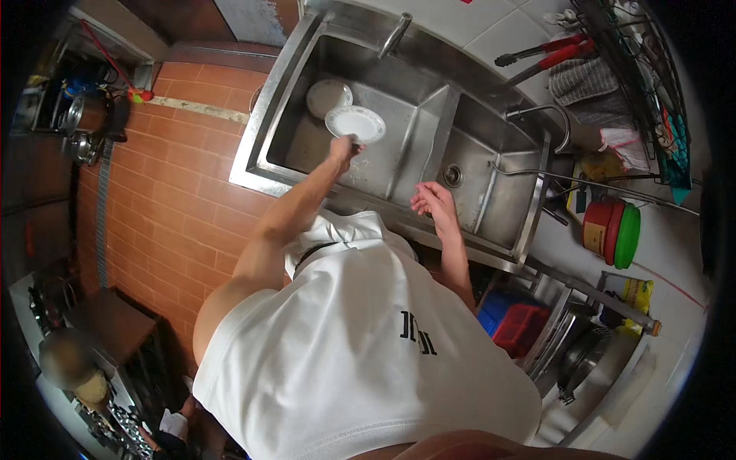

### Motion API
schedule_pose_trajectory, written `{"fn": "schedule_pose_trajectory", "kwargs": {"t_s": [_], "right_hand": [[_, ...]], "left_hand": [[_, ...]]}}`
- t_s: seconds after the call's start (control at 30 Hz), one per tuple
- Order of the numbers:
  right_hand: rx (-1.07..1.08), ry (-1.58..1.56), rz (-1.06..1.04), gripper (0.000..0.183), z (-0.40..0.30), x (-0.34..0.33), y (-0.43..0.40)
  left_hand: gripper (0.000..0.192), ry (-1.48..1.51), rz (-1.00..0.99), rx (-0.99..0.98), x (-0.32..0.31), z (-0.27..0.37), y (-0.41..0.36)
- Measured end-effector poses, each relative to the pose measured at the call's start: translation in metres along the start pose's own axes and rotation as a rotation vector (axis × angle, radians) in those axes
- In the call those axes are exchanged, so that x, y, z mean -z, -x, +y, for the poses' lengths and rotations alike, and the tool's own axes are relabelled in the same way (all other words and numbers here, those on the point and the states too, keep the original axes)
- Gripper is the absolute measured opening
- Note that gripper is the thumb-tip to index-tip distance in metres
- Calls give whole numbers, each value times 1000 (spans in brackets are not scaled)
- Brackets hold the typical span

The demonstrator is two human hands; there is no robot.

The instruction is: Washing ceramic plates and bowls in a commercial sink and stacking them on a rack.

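My left hand (343,151) grips the near rim of a white oval plate (355,123) with a patterned border. It holds the plate in the larger left basin (302,146) of a stainless steel sink. Just behind the plate, a round white dish (329,98) rests on the basin floor, partly overlapped by it. Beside the front of the divider (441,141) hovers my right hand (435,202), its fingers loosely curled with nothing in them. The smaller right basin, with its drain (452,175), lies beside that hand.
A faucet (395,35) rises behind the left basin; a curved spout (543,110) and thin hose (598,177) reach over the right. Red-handled tongs (543,50) hang on the wall. Red and green plastic containers (610,233) stand right. Another person (92,388) is at lower left.
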State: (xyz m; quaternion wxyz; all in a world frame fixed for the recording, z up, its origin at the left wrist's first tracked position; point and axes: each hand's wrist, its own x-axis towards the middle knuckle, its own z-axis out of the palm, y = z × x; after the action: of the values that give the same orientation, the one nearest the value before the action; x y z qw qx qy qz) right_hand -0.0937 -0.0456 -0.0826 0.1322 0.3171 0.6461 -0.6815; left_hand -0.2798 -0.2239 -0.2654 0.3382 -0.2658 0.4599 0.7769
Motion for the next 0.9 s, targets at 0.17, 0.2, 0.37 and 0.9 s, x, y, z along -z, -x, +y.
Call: {"fn": "schedule_pose_trajectory", "kwargs": {"t_s": [0.17,0.2,0.37,0.9], "right_hand": [[-38,6,-24,24,3,3,-6],[-52,8,-17,24,2,4,-8],[-179,57,-16,23,-6,8,-30],[-223,92,-61,24,-51,-8,-125]], "left_hand": [[20,160,51,12,24,7,-78],[20,145,111,-33,27,7,-89],[17,38,280,-41,37,14,-132],[20,140,262,-38,54,17,-195]]}}
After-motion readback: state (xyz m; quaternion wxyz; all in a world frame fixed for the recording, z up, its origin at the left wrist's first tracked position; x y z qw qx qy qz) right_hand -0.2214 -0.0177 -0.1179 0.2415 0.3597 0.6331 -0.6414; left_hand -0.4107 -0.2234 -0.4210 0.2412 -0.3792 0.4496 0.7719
